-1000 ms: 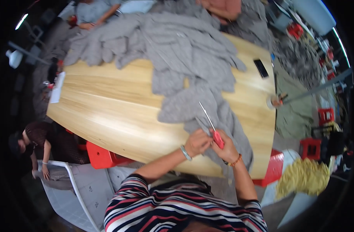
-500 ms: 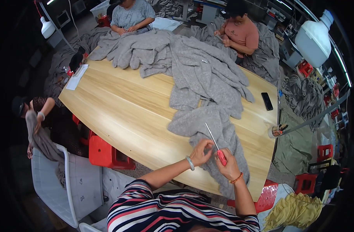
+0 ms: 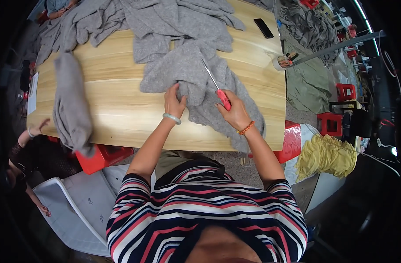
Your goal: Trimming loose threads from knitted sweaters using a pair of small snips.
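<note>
My right hand (image 3: 235, 110) is closed around the red handle of a screwdriver-like tool (image 3: 223, 100), whose long thin metal shaft points up and away to the left. Beneath the shaft lies a grey knitted garment (image 3: 189, 65), spread crumpled towards the table's near edge. My left hand (image 3: 174, 101) reaches to the left side of this garment, thumb apart and fingers loosely bent, with its fingertips at the cloth. Nothing shows in its grasp. Whether the tool's tip touches the knit, I cannot tell.
More grey knits (image 3: 99, 19) are heaped at the far side of the wooden table (image 3: 113, 103). A blurred grey garment (image 3: 71, 101) is at the left, near a co-worker's hand (image 3: 42, 125). A phone (image 3: 264, 28) and a tool cup (image 3: 280, 62) sit right. Red stools (image 3: 105, 160) stand below.
My left hand has moved away from the tool to the garment's left side. The co-worker's grey garment has gone from above the white bin to the table's left. The view has tilted downward.
</note>
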The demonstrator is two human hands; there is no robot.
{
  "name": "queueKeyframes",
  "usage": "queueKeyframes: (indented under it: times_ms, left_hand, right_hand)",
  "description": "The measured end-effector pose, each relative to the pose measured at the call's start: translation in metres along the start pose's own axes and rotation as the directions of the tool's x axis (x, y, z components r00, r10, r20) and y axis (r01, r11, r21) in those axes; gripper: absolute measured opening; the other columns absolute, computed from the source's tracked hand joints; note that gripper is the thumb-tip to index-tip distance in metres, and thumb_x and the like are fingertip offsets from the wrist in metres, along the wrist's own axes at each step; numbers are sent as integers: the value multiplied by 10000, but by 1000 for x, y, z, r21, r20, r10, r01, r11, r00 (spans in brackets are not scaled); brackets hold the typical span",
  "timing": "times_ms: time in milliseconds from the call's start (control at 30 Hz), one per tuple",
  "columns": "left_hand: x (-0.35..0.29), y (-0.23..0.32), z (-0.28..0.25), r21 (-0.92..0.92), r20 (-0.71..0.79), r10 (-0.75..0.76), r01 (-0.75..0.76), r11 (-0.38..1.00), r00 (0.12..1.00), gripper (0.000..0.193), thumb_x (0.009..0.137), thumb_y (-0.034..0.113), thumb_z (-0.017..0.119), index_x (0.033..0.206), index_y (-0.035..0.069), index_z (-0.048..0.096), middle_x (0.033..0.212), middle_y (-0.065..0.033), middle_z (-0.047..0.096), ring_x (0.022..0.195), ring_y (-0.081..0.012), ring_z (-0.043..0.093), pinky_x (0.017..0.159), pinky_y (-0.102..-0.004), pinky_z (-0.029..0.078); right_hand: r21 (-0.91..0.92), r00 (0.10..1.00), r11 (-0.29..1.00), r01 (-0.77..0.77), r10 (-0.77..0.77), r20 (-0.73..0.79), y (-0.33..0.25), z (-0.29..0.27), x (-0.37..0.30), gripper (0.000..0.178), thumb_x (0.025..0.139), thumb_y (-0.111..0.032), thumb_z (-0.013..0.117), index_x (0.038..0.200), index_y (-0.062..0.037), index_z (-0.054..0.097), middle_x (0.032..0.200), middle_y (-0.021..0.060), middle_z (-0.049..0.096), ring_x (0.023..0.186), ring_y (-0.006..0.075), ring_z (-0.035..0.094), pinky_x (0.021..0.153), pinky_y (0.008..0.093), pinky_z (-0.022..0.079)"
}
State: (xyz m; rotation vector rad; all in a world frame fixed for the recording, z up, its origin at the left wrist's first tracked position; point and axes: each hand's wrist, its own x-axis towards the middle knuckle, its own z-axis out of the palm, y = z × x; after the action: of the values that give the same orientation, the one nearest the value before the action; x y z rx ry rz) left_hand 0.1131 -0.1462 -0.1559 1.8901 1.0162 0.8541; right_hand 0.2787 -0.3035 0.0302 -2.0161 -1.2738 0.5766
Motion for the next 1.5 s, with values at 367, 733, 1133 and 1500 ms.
queueKeyframes:
  times_ms: [367, 733, 1133, 1500]
  left_hand:
    - [-4, 46, 42, -607, 744, -385, 794, -47, 546, 72, 886, 115, 639, 914, 102, 574, 741, -56, 618, 649, -179, 643, 535, -310, 525]
    - [11, 89, -1, -637, 724, -278, 766, 83, 632, 135, 908, 207, 707, 878, 175, 579, 771, 45, 604, 711, -86, 595, 650, -238, 484]
    - [5, 190, -77, -742, 669, 62, 660, 115, 741, 42, 910, 80, 662, 926, 76, 624, 782, 25, 593, 701, -71, 547, 647, -236, 464]
    - [6, 145, -10, -103, 121, 294, -282, 954, 948, 578, 795, 13, 677, 1349, 36, 514, 1317, -212, 497, 1267, -327, 475, 987, -373, 459]
  right_hand:
    - [33, 977, 980, 195, -197, 83, -12, 43, -3, 607, 752, -115, 793, 1293, -36, 528, 1147, 201, 604, 1053, 383, 610, 894, 412, 507]
    - [-136, 981, 976, 173, -158, 113, -23, 12, 18, 468, 766, -65, 756, 1188, -15, 560, 1093, 191, 624, 946, 358, 639, 807, 394, 513]
    - [110, 949, 946, 305, -312, 50, -47, -35, -1, 423, 820, -20, 671, 1230, -10, 568, 1170, 158, 635, 1098, 280, 632, 946, 350, 484]
    - [497, 968, 834, 241, -241, -64, -97, -138, -26, 349, 884, -38, 678, 1205, 8, 549, 1160, 36, 570, 1086, 110, 523, 950, 277, 424]
